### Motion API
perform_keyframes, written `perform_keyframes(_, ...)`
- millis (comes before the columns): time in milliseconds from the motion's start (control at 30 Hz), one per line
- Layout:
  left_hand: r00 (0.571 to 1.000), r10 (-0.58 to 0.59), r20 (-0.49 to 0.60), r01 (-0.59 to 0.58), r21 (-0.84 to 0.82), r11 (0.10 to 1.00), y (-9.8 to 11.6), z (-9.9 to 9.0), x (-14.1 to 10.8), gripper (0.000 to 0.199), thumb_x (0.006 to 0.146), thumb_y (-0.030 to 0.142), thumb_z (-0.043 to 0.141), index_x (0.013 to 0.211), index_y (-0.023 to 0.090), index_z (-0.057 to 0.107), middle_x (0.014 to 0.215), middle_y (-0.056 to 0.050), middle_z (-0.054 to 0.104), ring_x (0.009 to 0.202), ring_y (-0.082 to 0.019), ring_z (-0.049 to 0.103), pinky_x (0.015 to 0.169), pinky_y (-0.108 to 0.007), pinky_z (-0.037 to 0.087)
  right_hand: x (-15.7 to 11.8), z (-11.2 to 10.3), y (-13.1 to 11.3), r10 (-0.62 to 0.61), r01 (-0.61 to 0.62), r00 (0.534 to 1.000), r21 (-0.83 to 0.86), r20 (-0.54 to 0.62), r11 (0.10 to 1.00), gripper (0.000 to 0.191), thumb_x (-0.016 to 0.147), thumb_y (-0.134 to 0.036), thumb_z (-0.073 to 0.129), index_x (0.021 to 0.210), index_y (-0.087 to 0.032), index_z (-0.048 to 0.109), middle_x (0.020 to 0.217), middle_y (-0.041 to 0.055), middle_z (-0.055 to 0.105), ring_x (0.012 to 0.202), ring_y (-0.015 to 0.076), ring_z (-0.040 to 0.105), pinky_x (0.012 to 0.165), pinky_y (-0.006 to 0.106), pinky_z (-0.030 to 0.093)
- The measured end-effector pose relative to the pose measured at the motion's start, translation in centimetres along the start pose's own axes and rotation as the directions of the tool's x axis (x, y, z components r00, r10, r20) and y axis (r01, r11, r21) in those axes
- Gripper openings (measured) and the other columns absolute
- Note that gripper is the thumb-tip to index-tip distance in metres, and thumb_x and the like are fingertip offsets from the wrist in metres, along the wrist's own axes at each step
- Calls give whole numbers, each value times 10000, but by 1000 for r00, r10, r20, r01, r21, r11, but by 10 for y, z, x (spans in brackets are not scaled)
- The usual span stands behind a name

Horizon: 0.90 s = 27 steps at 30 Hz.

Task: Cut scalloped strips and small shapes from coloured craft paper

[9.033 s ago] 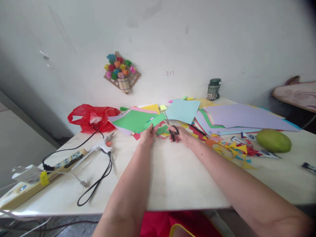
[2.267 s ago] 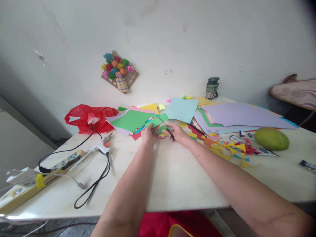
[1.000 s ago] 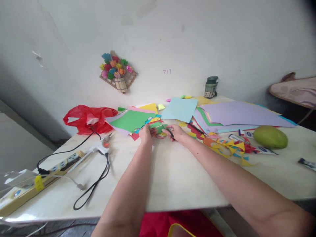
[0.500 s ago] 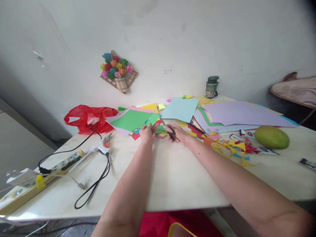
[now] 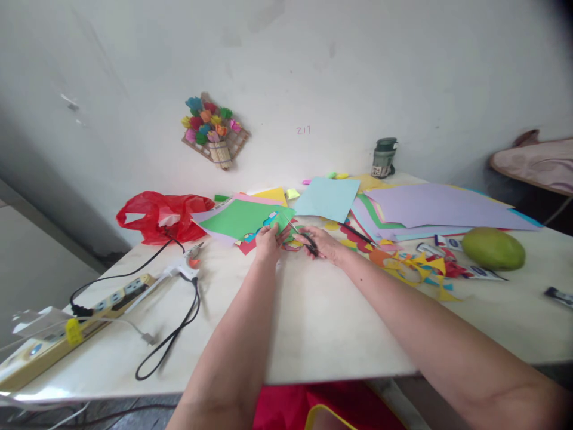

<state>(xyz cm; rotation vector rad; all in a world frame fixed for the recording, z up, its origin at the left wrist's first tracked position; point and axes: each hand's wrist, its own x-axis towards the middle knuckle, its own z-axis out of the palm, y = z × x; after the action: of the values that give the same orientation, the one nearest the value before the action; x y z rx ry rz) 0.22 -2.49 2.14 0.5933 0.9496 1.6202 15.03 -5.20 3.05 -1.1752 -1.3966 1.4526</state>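
Observation:
My left hand (image 5: 268,241) pinches a small piece of green paper (image 5: 282,220) above the middle of the table. My right hand (image 5: 323,243) is closed round the black handles of a pair of scissors (image 5: 308,243). The blades point up and left and meet the green piece. Behind my left hand lies a larger green sheet (image 5: 233,218), with blue and red cut shapes at its near edge. A light blue sheet (image 5: 329,198) lies just behind the scissors. Red and yellow cut pieces lie partly hidden beneath my hands.
Left are a red plastic bag (image 5: 168,216), a glue gun (image 5: 188,263) with its cable, and a power strip (image 5: 114,298). To the right lie a black pen (image 5: 358,234), yellow scraps (image 5: 421,269), purple sheets (image 5: 434,205) and a green fruit (image 5: 493,248). A cup (image 5: 384,157) stands behind.
The green piece has turned and shifted slightly between my hands. The scissor blades have moved a little to the left and now lie against it.

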Motion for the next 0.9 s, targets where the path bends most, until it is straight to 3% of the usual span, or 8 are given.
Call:
perform_keyframes(267,1000,-24,19,23,20,1000,2,1,-2,119,809,62,595,738,153,567,656,-31,639,706,-182,709,706,-287,582,-4,2,-4,20,-20,1000,-13,-15,1000,308,839,-292,673,1081,-154,542,431,-83,516,330,68,432,292,134,273)
perform_keyframes(900,999,-41,22,40,32,999,0,-1,2,127,800,48,582,739,156,606,668,-50,660,731,-204,714,729,-321,593,-3,1,-2,-4,4,1000,-8,-16,1000,287,806,-293,711,1011,-164,555,454,-89,514,348,60,435,314,135,286)
